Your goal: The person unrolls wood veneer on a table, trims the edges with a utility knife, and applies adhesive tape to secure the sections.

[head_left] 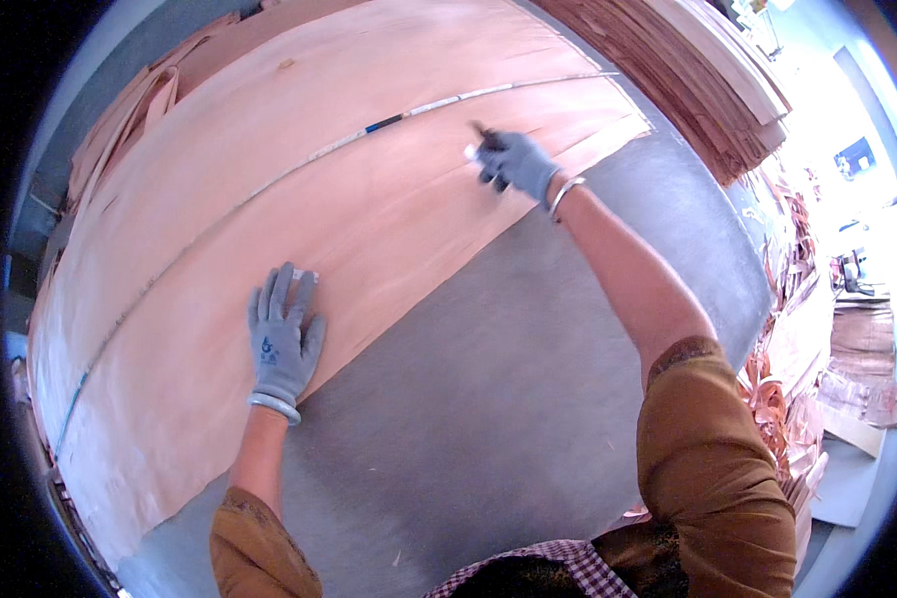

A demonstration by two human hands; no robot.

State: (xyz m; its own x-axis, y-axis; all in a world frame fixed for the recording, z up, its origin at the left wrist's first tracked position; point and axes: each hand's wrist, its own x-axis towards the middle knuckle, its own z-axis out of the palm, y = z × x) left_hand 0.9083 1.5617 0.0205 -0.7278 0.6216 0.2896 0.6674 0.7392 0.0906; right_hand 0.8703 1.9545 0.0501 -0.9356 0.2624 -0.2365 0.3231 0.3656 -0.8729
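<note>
A large sheet of thin pinkish-tan wood veneer (369, 239) lies over a grey tabletop (468, 399). My left hand (285, 334), in a grey glove, rests flat near the sheet's front edge with its fingers stretched out. A small white piece (307, 276) shows by its fingertips; I cannot tell what it is. Farther right, my right hand (516, 164), also gloved, is closed around a small dark tool (483, 134) over the veneer. Motion blurs this tool, so its exact kind is unclear. Something small and white shows beside that hand.
A long thin rod or cord (384, 124), pale with dark sections, curves across the veneer beyond my hands. A thick stack of veneer sheets (678, 70) stands at the far right. Torn veneer strips (767, 399) hang beside the table's right edge. More loose sheets (135, 130) lie far left.
</note>
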